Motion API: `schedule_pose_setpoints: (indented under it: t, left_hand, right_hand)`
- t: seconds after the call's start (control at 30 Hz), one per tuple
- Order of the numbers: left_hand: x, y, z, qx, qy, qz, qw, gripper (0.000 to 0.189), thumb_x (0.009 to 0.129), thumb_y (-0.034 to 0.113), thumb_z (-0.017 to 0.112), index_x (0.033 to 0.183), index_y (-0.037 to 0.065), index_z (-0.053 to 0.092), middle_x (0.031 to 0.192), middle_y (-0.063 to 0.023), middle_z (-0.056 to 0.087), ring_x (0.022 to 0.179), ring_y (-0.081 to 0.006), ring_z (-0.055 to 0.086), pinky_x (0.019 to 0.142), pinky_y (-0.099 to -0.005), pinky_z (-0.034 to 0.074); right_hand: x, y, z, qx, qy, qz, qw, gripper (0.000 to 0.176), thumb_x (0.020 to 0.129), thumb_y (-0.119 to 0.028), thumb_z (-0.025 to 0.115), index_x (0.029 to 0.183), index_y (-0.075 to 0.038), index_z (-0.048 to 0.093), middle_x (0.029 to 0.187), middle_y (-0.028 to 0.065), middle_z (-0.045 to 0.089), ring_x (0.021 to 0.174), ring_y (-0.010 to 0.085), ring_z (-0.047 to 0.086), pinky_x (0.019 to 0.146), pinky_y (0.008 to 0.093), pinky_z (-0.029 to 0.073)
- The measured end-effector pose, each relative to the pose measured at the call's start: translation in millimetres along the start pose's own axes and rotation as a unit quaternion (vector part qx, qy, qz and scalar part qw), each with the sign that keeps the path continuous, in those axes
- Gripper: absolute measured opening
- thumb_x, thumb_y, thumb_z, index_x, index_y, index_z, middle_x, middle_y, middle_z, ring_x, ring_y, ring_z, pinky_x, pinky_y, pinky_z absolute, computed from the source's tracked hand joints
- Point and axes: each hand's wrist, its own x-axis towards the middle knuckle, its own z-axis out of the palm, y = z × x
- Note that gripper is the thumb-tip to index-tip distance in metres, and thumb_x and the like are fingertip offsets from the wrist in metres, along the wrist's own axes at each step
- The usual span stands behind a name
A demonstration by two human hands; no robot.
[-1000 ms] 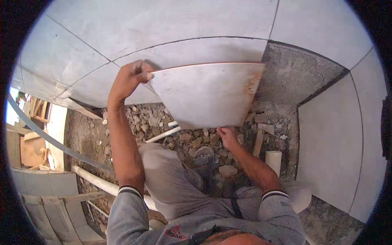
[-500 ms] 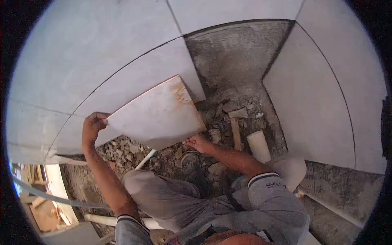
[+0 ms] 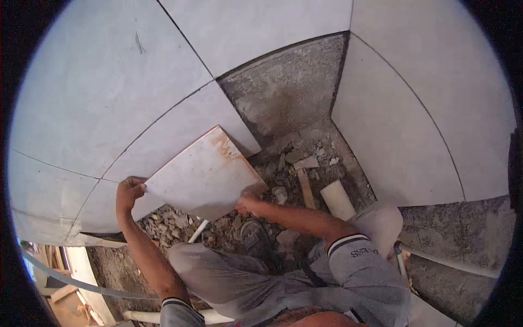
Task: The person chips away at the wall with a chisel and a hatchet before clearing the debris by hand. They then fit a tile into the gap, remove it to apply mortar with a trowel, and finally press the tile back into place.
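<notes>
Right hand shifted to the front of the loose tile.
The left hand pinched the tile's corner at 9 o'clock; the right, at the lower edge half a second earlier, now lay across its 4 o'clock corner, too blurred to tell whether it gripped. The tile overlapped a fitted wall tile, leaving bare cement uncovered at 1 o'clock, above rubble at 7.
</notes>
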Motion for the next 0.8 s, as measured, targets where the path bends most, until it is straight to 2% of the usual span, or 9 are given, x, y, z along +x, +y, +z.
schedule_pose_setpoints:
  t: [0.1,0.17,0.23,0.27,0.33,0.4,0.47,0.63,0.8]
  left_hand:
    - [-5.2,26.6,16.1,0.136,0.027,0.049,0.989,0.02,0.071,0.01,0.065,0.086,-0.003,0.063,0.067,-0.0056,0.06,0.055,-0.012,0.051,0.051,-0.0256,0.043]
    - [-16.1,43.6,28.5,0.214,0.031,0.038,0.976,0.025,0.069,0.013,0.067,0.089,-0.001,0.064,0.07,-0.0091,0.063,0.057,-0.0169,0.056,0.054,-0.0301,0.045]
    - [-15.2,38.6,35.1,0.227,0.043,0.112,0.967,0.027,0.068,0.015,0.068,0.09,0.0,0.064,0.072,-0.0108,0.064,0.061,-0.0203,0.058,0.057,-0.032,0.046]
    - [-14.4,36.4,36.7,0.24,0.06,0.185,0.951,0.029,0.068,0.017,0.068,0.091,0.0,0.064,0.074,-0.0125,0.065,0.065,-0.0236,0.061,0.06,-0.0338,0.047]
    - [-17.8,47.7,44.4,0.221,0.054,0.175,0.958,0.03,0.068,0.019,0.069,0.091,0.0,0.063,0.076,-0.0139,0.065,0.069,-0.0261,0.062,0.063,-0.0351,0.047]
    - [-19.5,55.9,53.5,0.206,0.043,0.155,0.965,0.031,0.068,0.021,0.069,0.09,0.0,0.063,0.078,-0.0153,0.065,0.072,-0.0285,0.063,0.065,-0.0364,0.047]
    - [-15.5,62.0,60.1,0.273,0.017,0.15,0.95,0.032,0.069,0.023,0.07,0.089,-0.001,0.062,0.078,-0.0169,0.064,0.072,-0.0287,0.062,0.066,-0.0369,0.046]
    - [-1.0,63.0,67.2,0.329,0.005,0.141,0.934,0.034,0.071,0.028,0.069,0.089,0.0,0.063,0.081,-0.0181,0.065,0.075,-0.0311,0.063,0.067,-0.0377,0.046]
    - [-7.0,70.2,72.1,0.324,0.013,0.113,0.939,0.036,0.071,0.028,0.068,0.094,0.001,0.064,0.086,-0.0186,0.065,0.081,-0.0322,0.063,0.071,-0.0389,0.047]
  right_hand:
    - [-33.1,-47.9,16.9,-0.336,-0.187,-0.121,0.915,0.038,0.084,-0.023,0.052,0.11,0.005,0.051,0.101,0.0174,0.06,0.077,0.0293,0.063,0.063,0.0413,0.052]
    - [-63.1,-104.5,16.5,-0.727,-0.205,-0.297,0.584,0.031,0.077,-0.02,0.056,0.094,0.005,0.06,0.087,0.0193,0.063,0.075,0.0307,0.063,0.062,0.0436,0.05]
    - [-66.9,-137.8,-17.8,-0.839,-0.055,-0.256,0.476,0.025,0.07,-0.018,0.058,0.079,0.005,0.064,0.075,0.0207,0.063,0.071,0.0329,0.063,0.062,0.044,0.05]
    - [-113.7,-171.9,-36.2,-0.815,-0.02,-0.301,0.495,0.016,0.07,-0.011,0.057,0.077,0.0,0.066,0.08,0.0172,0.065,0.073,0.0348,0.064,0.064,0.0485,0.05]
    - [-130.1,-217.5,-111.6,-0.884,0.077,-0.356,0.292,0.017,0.073,-0.011,0.056,0.084,-0.005,0.068,0.09,0.0166,0.065,0.084,0.0318,0.063,0.068,0.0457,0.049]
    - [-209.8,-272.9,-100.2,-0.942,0.217,-0.104,0.234,0.025,0.082,-0.017,0.051,0.099,-0.009,0.067,0.101,0.0127,0.064,0.097,0.029,0.059,0.092,0.0555,0.032]
    - [-206.9,-307.2,-157.7,-0.915,0.38,-0.06,0.118,0.028,0.087,-0.027,0.048,0.105,-0.015,0.066,0.117,0.0057,0.058,0.114,0.0278,0.049,0.105,0.0557,0.014]
    - [-235.2,-329.7,-189.7,-0.92,0.36,-0.151,0.029,0.029,0.088,-0.025,0.045,0.105,-0.015,0.066,0.12,0.0043,0.054,0.119,0.0242,0.041,0.105,0.0495,0.019]
    - [-216.0,-318.1,-182.9,-0.943,0.326,-0.057,0.03,0.031,0.088,-0.027,0.044,0.11,-0.016,0.063,0.118,0.0056,0.054,0.117,0.0253,0.042,0.103,0.0485,0.023]
